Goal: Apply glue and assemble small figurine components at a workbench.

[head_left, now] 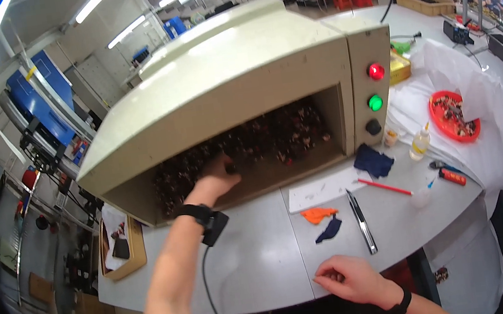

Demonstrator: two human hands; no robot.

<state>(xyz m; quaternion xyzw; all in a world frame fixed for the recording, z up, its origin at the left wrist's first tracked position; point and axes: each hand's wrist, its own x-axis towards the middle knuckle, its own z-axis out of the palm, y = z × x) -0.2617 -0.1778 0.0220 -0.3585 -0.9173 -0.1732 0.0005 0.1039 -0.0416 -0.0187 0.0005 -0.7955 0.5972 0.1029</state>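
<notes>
My left hand [219,179] reaches into the wide opening of a cream-coloured box-shaped machine [240,75]. Its fingers are bent together beside a pile of small dark, red and pale pieces [249,141]; what lies between them is too dark to make out. A black strap with a small box and a cable circles that wrist. At the front edge of the grey table [245,248] is my right hand [349,279], its fingers curled in and nothing visible in them. Near it lie a cutter knife [361,222], an orange finger cot [319,214] and a dark blue one [328,229].
Right of the machine are a dark blue cloth [373,160], a white board [327,189], a red pencil [385,187], a clear dropper bottle [420,143] and a red bowl of pieces [455,117]. A cardboard tray [131,260] stands left. People sit far back.
</notes>
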